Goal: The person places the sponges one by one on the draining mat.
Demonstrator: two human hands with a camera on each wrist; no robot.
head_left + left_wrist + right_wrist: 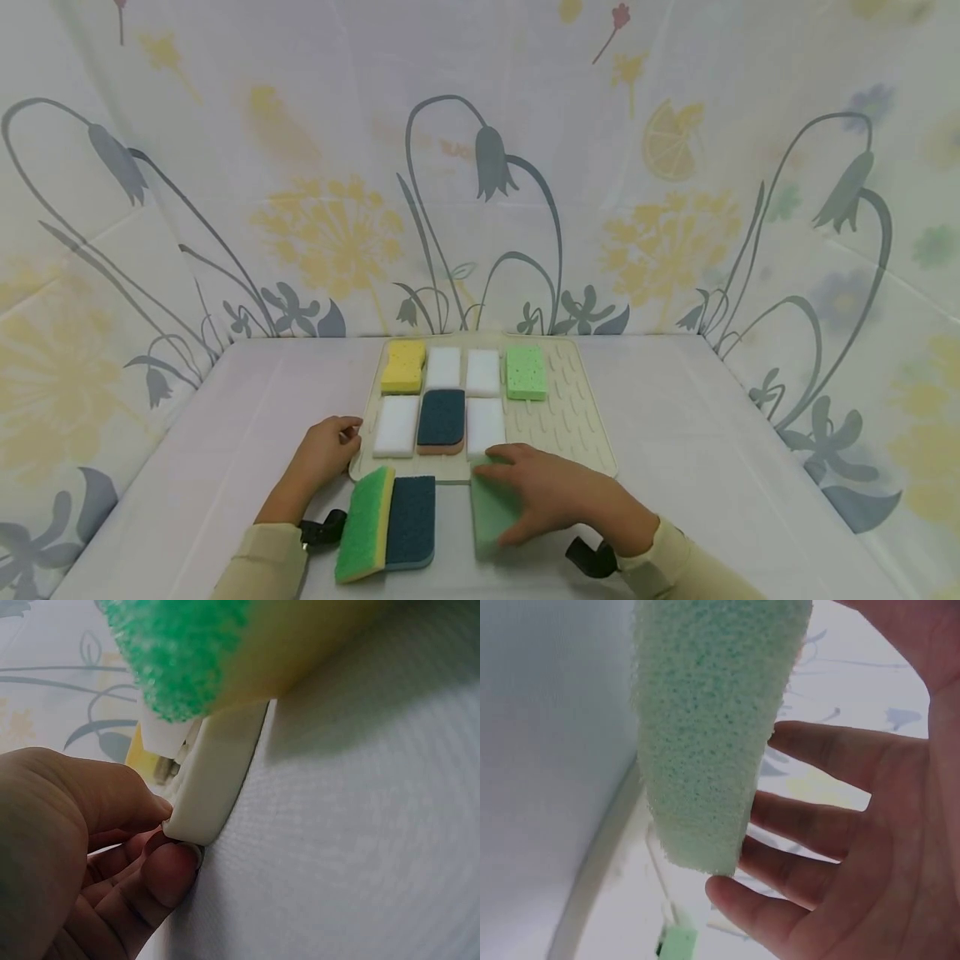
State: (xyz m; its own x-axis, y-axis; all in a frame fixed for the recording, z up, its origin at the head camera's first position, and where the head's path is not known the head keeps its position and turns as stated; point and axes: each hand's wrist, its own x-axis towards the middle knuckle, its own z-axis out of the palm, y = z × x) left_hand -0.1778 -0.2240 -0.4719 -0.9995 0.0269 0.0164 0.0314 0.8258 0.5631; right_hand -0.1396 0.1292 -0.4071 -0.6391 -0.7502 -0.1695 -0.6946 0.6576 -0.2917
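My left hand (328, 450) is at the front left corner of a cream textured mat (577, 433). In the left wrist view its thumb and a finger pinch the mat's corner (214, 776). A pale green sponge (491, 521) lies in front of the mat. My right hand (558, 492) is over this sponge, fingers spread and fairly straight, fingertips touching it in the right wrist view. Just right of the left wrist, a green-and-yellow scrub sponge (363, 525) leans on a dark blue scrub sponge (411, 521).
The mat carries a yellow sponge (403, 367), several white sponges (396, 425), a dark blue-and-pink scrub sponge (441, 421) and a light green sponge (527, 372). A patterned cloth (480, 233) hangs behind the white table (675, 417).
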